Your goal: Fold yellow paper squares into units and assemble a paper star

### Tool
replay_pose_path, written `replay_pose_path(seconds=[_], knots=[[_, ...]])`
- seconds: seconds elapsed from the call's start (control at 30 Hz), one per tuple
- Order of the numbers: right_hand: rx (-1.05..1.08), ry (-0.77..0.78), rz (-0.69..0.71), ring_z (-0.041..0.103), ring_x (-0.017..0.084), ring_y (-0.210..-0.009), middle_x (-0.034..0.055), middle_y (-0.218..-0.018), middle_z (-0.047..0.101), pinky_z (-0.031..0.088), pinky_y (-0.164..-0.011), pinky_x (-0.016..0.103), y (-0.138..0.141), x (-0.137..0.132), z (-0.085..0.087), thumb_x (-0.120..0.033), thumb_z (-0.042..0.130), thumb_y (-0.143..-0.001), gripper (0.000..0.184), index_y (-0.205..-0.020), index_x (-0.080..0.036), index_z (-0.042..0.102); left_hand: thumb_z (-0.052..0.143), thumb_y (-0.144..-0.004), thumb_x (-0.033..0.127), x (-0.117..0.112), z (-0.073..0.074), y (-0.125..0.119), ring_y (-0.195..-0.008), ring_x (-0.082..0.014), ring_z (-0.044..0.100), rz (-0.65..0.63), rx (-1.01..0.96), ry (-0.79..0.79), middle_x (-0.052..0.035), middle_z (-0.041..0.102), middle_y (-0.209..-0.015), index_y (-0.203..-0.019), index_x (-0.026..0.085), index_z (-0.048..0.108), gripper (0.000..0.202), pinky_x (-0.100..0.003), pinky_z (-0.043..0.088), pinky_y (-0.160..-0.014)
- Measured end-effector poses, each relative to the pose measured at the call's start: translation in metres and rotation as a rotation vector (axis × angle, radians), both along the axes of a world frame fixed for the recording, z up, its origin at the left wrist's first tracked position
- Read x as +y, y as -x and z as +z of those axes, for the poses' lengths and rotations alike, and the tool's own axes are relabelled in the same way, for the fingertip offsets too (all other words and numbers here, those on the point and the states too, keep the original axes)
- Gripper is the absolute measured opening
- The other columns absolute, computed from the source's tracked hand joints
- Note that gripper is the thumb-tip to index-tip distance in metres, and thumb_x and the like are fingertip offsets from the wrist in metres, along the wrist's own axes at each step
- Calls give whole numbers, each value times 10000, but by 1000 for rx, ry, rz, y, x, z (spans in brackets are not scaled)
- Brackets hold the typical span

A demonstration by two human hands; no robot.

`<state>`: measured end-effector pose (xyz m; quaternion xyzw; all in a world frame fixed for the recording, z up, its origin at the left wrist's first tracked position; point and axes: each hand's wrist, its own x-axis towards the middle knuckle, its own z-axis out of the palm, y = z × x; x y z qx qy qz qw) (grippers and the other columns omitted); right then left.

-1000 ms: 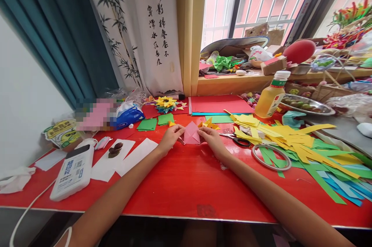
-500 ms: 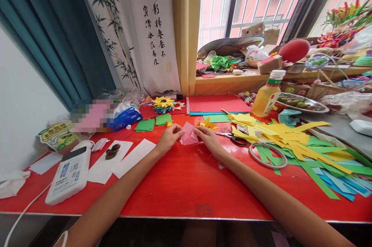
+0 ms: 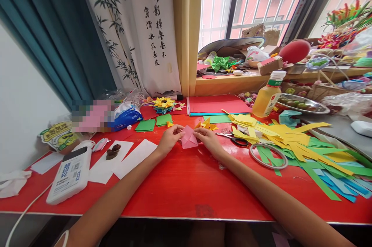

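Folding the pink paper (image 3: 188, 138), the left hand (image 3: 170, 139) and right hand (image 3: 208, 140) pinched its two sides, near the table's (image 3: 180, 185) far edge. A second before it lay flatter and wider; now it looked narrower, so another fold seemed nearly pressed down.

The table (image 3: 186, 185) is glossy red, smooth. The pink fold (image 3: 188, 138) and strips (image 3: 293, 138) are matt paper. The tray (image 3: 302, 104) is shiny metal, the bottle (image 3: 266, 99) clear plastic, the curtain (image 3: 139, 30) cloth.
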<state>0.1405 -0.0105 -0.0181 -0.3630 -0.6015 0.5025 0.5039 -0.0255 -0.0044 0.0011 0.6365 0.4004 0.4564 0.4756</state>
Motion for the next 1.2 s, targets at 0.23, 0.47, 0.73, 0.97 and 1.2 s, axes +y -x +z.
replay_pose_path(seconds=[0.23, 0.47, 0.73, 0.97, 1.2], knots=[[67, 4, 16, 504, 113, -605, 4, -694, 560, 417, -580, 229, 1, -3, 3, -299, 506, -724, 177, -797, -168, 599, 578, -670, 284, -5, 6, 0, -584, -95, 524, -12, -63, 18, 1, 559, -655, -863, 142, 613, 243, -216, 476, -534], [56, 6, -21, 491, 114, -601, 8, -691, 577, 385, -566, 227, -1, -1, 2, -299, 516, -712, 174, -762, -168, 620, 577, -672, 314, -3, 8, 3, -679, -126, 560, -133, 30, 34, -60, 623, -916, -953, 145, 626, 332, -233, 488, -565], [15, 5, -65, 486, 120, -620, 16, -718, 590, 360, -566, 228, -2, 0, 2, -286, 507, -705, 176, -753, -159, 619, 556, -705, 328, 0, 4, 8, -625, -104, 551, -185, 202, -159, -54, 606, -854, -959, 151, 633, 319, -222, 479, -565], [54, 52, -61, 500, 120, -625, 14, -713, 589, 380, -583, 230, -1, -1, 3, -298, 525, -707, 169, -737, -158, 614, 504, -752, 308, 1, 2, 10, -596, -93, 562, -180, 295, -269, -47, 583, -849, -995, 179, 616, 297, -212, 464, -560], [213, 255, 146, 559, 156, -600, 48, -683, 606, 457, -635, 306, 1, -4, 7, -351, 556, -717, 192, -743, -167, 602, 466, -780, 275, -3, 4, 8, -780, -129, 560, 79, 393, -464, -33, 617, -862, -933, 210, 640, 241, -217, 433, -695]])
